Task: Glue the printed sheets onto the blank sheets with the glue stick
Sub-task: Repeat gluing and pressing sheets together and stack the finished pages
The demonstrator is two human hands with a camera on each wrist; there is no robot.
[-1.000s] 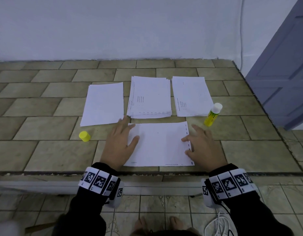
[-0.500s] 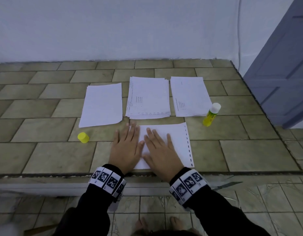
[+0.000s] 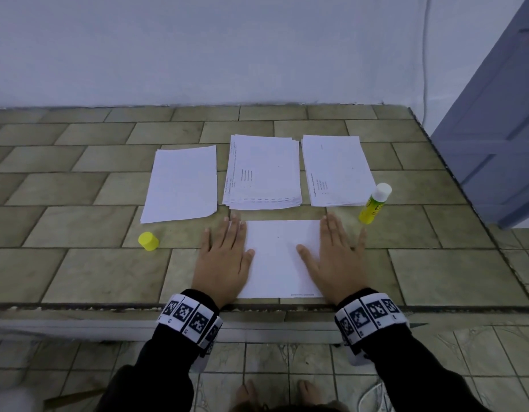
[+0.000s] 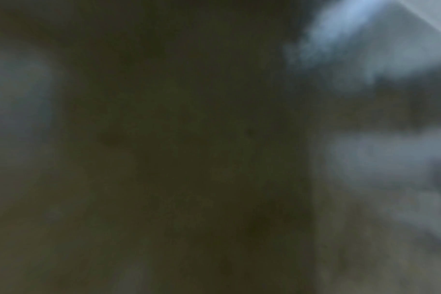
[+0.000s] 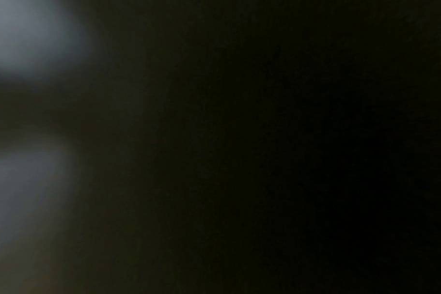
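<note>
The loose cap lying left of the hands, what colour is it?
Yellow. The cap shows best in the head view.

White sheets (image 3: pixel 282 257) lie on the olive-tiled worktop (image 3: pixel 79 227), beside a yellow cap (image 3: pixel 148 241), a yellow, white-tipped glue stick (image 3: pixel 374 203) and black-and-white checker-patterned wristbands (image 3: pixel 189 318).

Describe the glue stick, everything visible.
The yellow-green plastic glue stick stands upright on the tiled table, uncapped, its white tip on top. It has dark print on its side, too small to read. It stands at the right paper stack's near corner, just beyond the right hand; whether either touches it is unclear.
</note>
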